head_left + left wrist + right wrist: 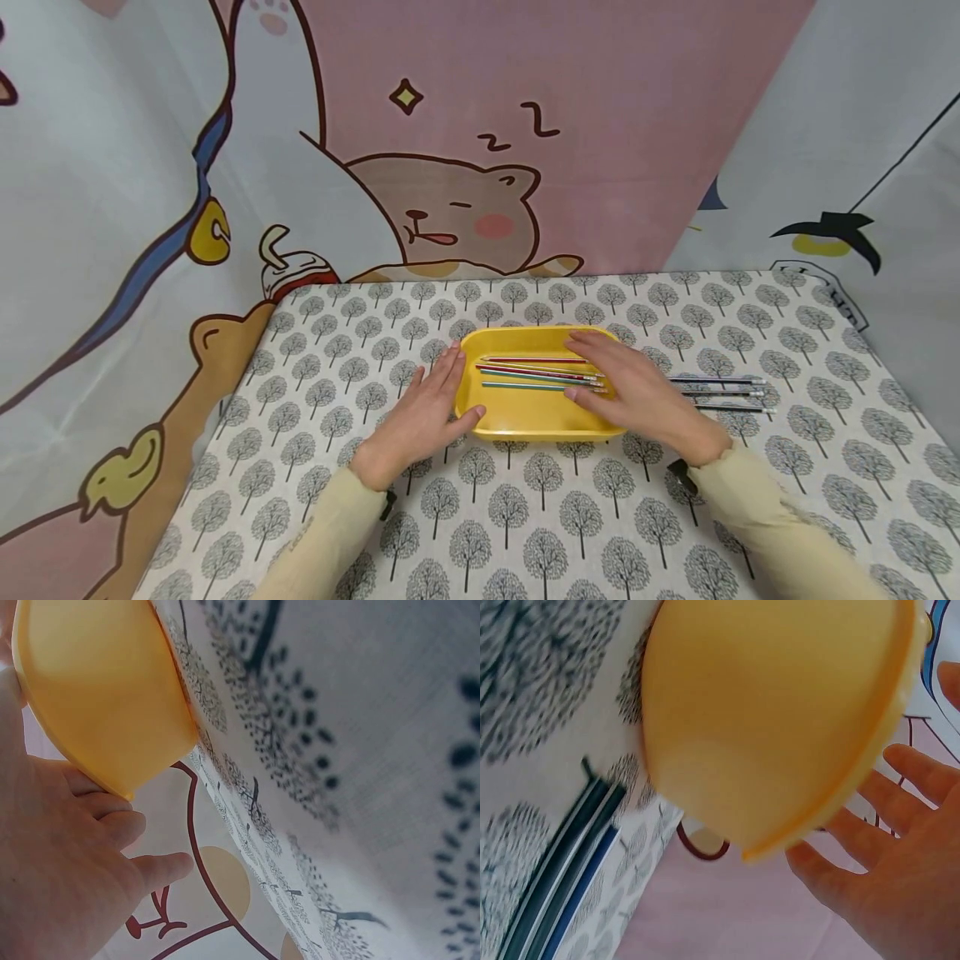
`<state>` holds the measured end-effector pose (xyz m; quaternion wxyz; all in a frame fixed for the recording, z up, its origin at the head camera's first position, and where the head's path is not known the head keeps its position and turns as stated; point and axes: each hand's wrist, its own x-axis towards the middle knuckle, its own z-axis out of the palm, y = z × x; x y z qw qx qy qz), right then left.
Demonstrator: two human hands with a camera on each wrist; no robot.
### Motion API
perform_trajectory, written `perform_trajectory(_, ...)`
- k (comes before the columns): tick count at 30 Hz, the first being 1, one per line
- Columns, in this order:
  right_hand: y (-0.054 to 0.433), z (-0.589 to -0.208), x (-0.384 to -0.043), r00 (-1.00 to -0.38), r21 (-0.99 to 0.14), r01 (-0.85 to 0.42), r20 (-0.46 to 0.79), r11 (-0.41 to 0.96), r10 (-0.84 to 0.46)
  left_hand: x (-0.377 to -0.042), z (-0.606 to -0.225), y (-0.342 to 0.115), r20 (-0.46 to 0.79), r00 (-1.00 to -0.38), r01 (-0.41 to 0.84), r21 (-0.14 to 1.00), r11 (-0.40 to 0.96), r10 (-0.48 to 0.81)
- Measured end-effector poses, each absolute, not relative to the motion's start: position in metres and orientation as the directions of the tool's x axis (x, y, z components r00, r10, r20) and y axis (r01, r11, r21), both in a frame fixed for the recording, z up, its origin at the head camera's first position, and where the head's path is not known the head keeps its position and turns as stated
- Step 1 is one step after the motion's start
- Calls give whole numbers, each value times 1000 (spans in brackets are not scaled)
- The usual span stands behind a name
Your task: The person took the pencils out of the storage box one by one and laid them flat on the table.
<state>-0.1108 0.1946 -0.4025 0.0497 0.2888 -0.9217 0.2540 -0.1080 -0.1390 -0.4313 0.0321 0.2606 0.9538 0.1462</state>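
Observation:
A yellow tray lies on the tablecloth, several pencils in red, teal and other colours lying lengthwise inside it. My left hand is at the tray's left end, fingers extended along the rim; the left wrist view shows the fingertips by the tray's edge. Over the right end reaches my right hand, fingers spread and fairly straight, covering part of that rim. In the right wrist view its fingers stand beside the tray's rim; whether they touch it I cannot tell. Neither hand holds a pencil.
Three dark pencils lie side by side on the cloth right of the tray, partly behind my right hand. A tree-patterned tablecloth covers the table. Behind hangs a cartoon-printed curtain.

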Motion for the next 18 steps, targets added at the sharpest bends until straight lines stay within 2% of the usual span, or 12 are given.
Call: perform_trajectory(18, 153, -413, -126, -814, -508, -545, 131, 668, -565, -108, -430, -139, 4, -862, 487, 286, 825, 507)
